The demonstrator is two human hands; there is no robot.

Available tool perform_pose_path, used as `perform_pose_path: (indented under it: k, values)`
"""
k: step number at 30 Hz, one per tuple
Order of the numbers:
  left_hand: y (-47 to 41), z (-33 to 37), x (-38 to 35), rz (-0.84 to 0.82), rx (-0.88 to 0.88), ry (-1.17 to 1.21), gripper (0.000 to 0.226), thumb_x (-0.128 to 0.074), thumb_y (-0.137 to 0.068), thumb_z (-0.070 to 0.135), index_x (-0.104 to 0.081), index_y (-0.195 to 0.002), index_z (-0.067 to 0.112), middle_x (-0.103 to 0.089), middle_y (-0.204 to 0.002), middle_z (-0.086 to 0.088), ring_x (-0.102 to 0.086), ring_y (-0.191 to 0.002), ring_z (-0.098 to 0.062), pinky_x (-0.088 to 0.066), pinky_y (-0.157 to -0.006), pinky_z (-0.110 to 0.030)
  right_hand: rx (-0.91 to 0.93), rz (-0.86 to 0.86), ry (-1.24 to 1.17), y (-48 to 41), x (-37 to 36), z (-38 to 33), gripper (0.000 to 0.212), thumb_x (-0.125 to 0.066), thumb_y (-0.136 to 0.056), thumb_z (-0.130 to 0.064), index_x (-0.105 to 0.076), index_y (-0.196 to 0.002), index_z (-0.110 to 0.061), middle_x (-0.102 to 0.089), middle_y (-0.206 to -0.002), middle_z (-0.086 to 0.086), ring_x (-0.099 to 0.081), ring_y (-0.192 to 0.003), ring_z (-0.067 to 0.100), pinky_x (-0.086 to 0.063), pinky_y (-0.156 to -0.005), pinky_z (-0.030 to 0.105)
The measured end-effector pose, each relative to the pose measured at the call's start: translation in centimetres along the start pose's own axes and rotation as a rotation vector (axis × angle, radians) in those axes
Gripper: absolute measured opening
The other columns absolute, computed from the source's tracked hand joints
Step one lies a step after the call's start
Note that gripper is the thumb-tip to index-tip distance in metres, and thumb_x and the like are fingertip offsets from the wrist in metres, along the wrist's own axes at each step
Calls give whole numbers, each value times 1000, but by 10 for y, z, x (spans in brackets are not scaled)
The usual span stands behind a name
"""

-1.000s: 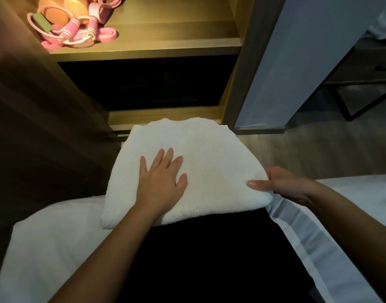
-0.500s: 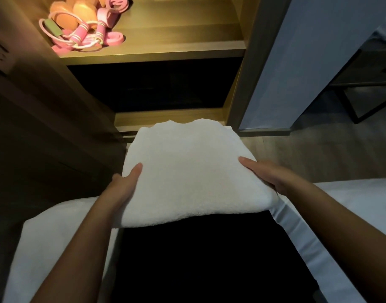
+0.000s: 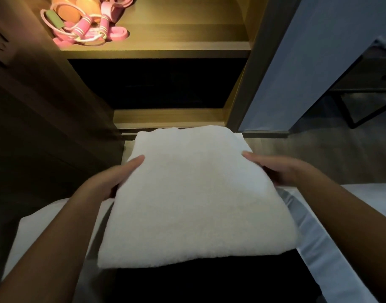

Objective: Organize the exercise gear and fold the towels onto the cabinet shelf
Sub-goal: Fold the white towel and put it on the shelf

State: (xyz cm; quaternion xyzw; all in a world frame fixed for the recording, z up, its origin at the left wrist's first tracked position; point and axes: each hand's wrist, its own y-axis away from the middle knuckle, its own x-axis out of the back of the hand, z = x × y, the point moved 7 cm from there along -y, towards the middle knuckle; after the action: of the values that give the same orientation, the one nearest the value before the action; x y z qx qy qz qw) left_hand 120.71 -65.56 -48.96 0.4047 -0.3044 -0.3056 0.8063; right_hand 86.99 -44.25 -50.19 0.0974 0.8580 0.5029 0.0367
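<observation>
The folded white towel (image 3: 196, 197) is over my dark lap (image 3: 209, 285), in front of the open cabinet (image 3: 249, 84). My left hand (image 3: 113, 178) grips its left edge, thumb on top, the rest hidden below. My right hand (image 3: 281, 169) grips the right edge in the same way. A pink jump rope (image 3: 89, 31) lies on the lit shelf (image 3: 176, 47) above.

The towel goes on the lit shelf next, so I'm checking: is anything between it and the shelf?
Nothing visible does. The left hand and right hand hold the towel by its sides, in front of the open shelf. The gear lies at the shelf's left end, off the straight path.
</observation>
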Motion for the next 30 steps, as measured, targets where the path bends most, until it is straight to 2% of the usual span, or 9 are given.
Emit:
perform_pose_path:
  k: [3,6,7,11,14,16,19,25,30]
  values:
    - [-24,38,-6,92,-16,97,73,-60,-79,72,-60,-127,18,-63,-127,-10,-60,-113,-32,-40,-107,-46,6,203,-102,-29,1,-38,61,-67,-77,-65,-67,-116,-18,-72,-114,5,-68,-101,26,-52,-94,42]
    - [-38,52,7,331,-57,-28,70,-58,-88,58,-50,-138,10,-57,-133,-13,-57,-115,-34,-45,-93,-41,132,422,-184,-45,3,-57,51,-69,-85,-51,-60,-119,-14,-66,-119,3,-64,-84,18,-49,-67,31]
    - [-39,49,9,364,-67,-42,65,-57,-91,54,-49,-138,10,-56,-133,-13,-57,-113,-33,-45,-87,-41,174,516,-155,-46,5,-57,54,-68,-86,-50,-56,-126,-15,-62,-122,3,-61,-85,17,-46,-68,30]
    - [-43,27,5,352,-73,-31,52,-52,-96,48,-49,-136,15,-55,-129,-11,-56,-111,-29,-45,-81,-41,234,659,-17,-53,7,-55,65,-62,-89,-53,-42,-142,-21,-52,-139,4,-55,-116,28,-46,-89,42]
    - [-41,50,17,516,-237,-206,47,-56,-94,46,-49,-129,16,-55,-127,-9,-56,-108,-26,-47,-82,-38,220,656,154,-60,10,-63,63,-54,-93,-55,-41,-143,-19,-49,-143,7,-52,-124,31,-44,-99,46]
    - [-47,58,18,480,-222,-238,47,-55,-91,53,-49,-123,18,-57,-120,-7,-57,-103,-25,-49,-81,-39,275,719,223,-59,16,-68,55,-54,-94,-52,-52,-135,-16,-57,-133,8,-57,-113,27,-49,-93,42]
    - [-56,53,15,362,-72,-241,63,-54,-90,61,-44,-132,15,-53,-127,-9,-55,-110,-30,-46,-79,-40,359,816,222,-51,23,-71,40,-58,-92,-47,-56,-121,-20,-64,-116,3,-58,-94,18,-48,-79,34]
    - [-61,51,19,354,-106,-156,48,-59,-88,56,-53,-112,14,-58,-113,-9,-56,-88,-22,-44,-64,-32,6,483,134,-61,19,-50,54,-57,-83,-69,-51,-111,-23,-59,-107,-1,-59,-79,19,-50,-69,35]
    - [-62,45,13,209,-77,-42,52,-60,-89,54,-55,-125,17,-61,-121,-7,-59,-107,-30,-50,-93,-49,-81,251,-21,-69,15,-41,59,-67,-74,-68,-65,-111,-22,-71,-106,6,-67,-98,31,-51,-93,48]
